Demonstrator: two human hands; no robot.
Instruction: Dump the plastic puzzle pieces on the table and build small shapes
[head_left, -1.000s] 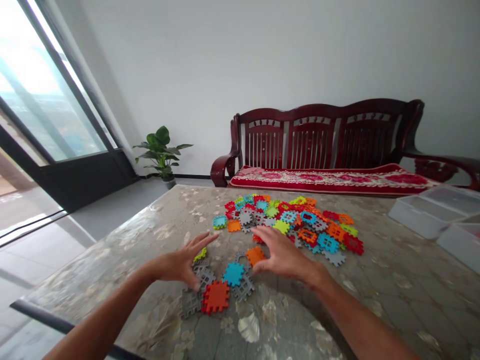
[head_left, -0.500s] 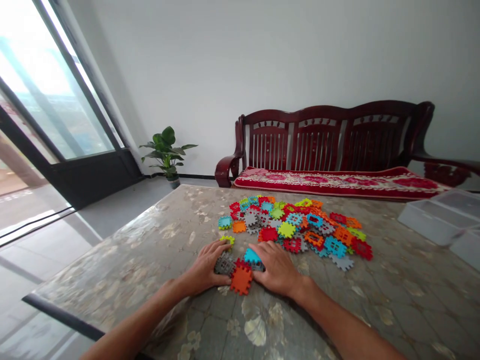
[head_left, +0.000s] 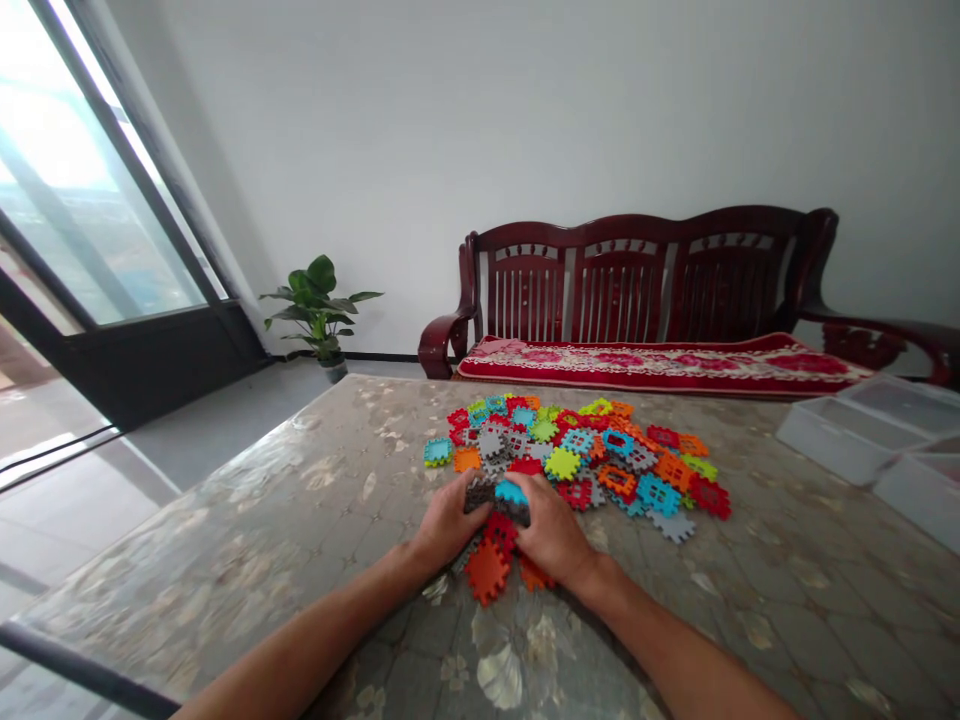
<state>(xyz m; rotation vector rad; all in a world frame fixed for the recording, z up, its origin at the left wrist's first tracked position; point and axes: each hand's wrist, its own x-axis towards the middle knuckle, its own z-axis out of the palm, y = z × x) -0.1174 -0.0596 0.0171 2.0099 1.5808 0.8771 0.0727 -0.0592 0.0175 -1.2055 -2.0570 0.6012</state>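
Observation:
My left hand [head_left: 448, 522] has its thumb and fingers closed on a dark grey toothed building tile [head_left: 480, 494]. Beside it, my right hand [head_left: 553, 528] grips a blue toothed tile [head_left: 511, 491] and some grey around it. Between and below the hands show a red tile [head_left: 499, 533] with openings and an orange tile [head_left: 487, 572], apparently joined to the held pieces. A second orange tile [head_left: 535, 574] peeks out under my right hand. Fingers hide the joints between the tiles.
Just beyond my hands lies a spread-out pile of coloured tiles [head_left: 577, 440] on the patterned table [head_left: 315, 500]. Clear plastic boxes [head_left: 832, 435] stand at the right. A wooden bench [head_left: 622, 290] is behind the table, and a potted plant [head_left: 319, 310] stands on the floor.
My hands have come closer together and moved slightly forward with the joined tiles, which look tilted now. The second orange tile has come into sight. The view has shifted slightly.

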